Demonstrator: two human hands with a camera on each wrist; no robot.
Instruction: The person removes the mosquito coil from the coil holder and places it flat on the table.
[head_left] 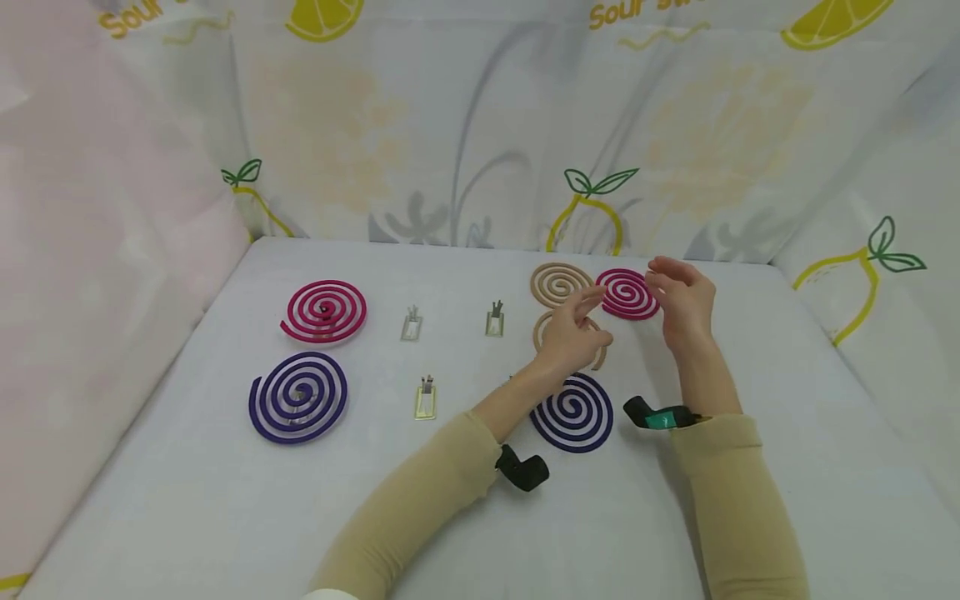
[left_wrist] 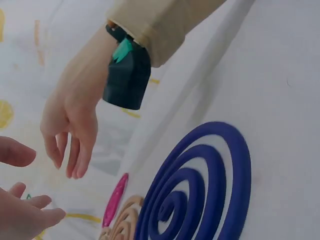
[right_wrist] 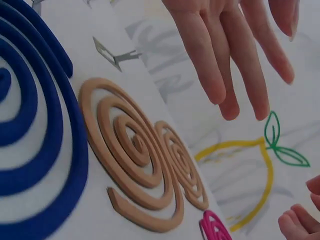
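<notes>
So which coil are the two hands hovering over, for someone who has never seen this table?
Start at the white table and go to its far right, where four coils cluster. Both the left hand and the right hand hang open just above them, and between the two lies the pink coil. It is the only pink one in that cluster; its neighbours are tan or purple.

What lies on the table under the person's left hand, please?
A tan coil lies below the left hand; the hand covers most of it in the head view, so contact is unclear.
</notes>
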